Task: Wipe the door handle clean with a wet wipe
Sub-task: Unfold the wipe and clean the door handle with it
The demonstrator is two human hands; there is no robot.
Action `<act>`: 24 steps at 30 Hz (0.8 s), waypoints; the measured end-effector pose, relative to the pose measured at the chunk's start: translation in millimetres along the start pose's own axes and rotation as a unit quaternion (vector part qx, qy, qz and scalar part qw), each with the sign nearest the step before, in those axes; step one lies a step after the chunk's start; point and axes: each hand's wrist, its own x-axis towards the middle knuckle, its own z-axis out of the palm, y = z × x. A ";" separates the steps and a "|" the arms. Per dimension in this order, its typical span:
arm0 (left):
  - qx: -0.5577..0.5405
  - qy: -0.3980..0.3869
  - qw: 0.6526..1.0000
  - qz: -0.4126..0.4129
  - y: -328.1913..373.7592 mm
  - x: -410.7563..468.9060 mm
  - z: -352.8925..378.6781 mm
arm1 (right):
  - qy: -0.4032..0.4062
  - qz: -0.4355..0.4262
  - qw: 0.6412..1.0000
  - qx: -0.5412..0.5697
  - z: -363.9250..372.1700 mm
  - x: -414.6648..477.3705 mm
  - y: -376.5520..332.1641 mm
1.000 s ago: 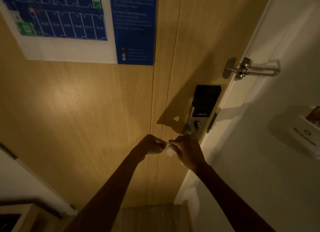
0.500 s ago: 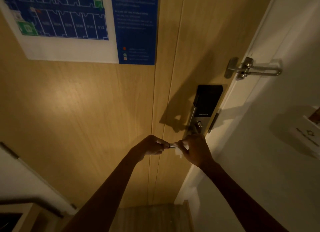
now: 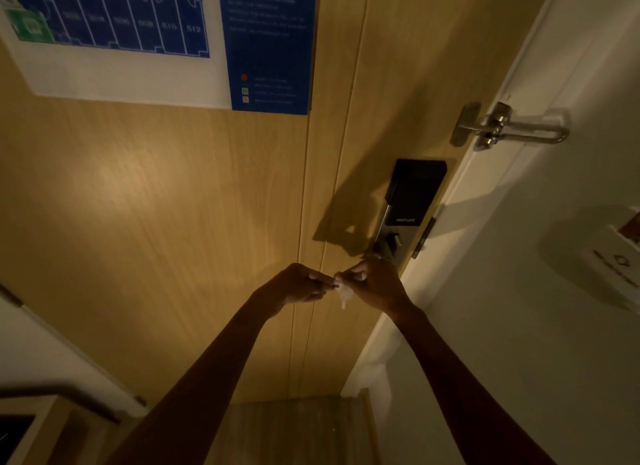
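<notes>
A wooden door (image 3: 173,222) fills the view, with a black and silver smart lock plate (image 3: 414,197) near its right edge. The metal door handle (image 3: 379,249) juts out below the lock, mostly hidden behind my right hand (image 3: 375,286). A small white wet wipe (image 3: 343,291) hangs between my two hands, just below and left of the handle. My left hand (image 3: 298,284) pinches its left side, and my right hand pinches its right side. Both hands sit a little off the handle.
A metal swing-bar door guard (image 3: 502,128) is mounted above the lock at the door edge. A blue and white floor plan sign (image 3: 156,41) hangs on the upper door. White wall (image 3: 519,326) stands right, with a white card holder (image 3: 616,263). Furniture edge (image 3: 34,412) at lower left.
Both hands have stayed below the lock, fingertips together. The white wipe now hangs lower and more visibly between them. The view has shifted slightly.
</notes>
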 end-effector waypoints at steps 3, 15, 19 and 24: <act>-0.013 -0.010 1.000 0.003 -2.7 0.6 -0.4 | -0.019 -0.048 0.998 -0.035 -1.9 -6.6 3.4; 0.004 -0.007 1.000 0.012 -0.8 0.5 -3.7 | 0.053 -0.083 0.988 -0.121 4.9 -28.3 -2.2; 0.014 0.012 1.000 0.006 1.4 1.7 -1.3 | 0.027 -0.118 0.986 -0.118 10.6 -19.8 -7.7; 0.012 0.011 1.000 -0.003 2.6 1.9 -1.0 | 0.029 -0.122 0.980 -0.155 5.8 -22.0 0.2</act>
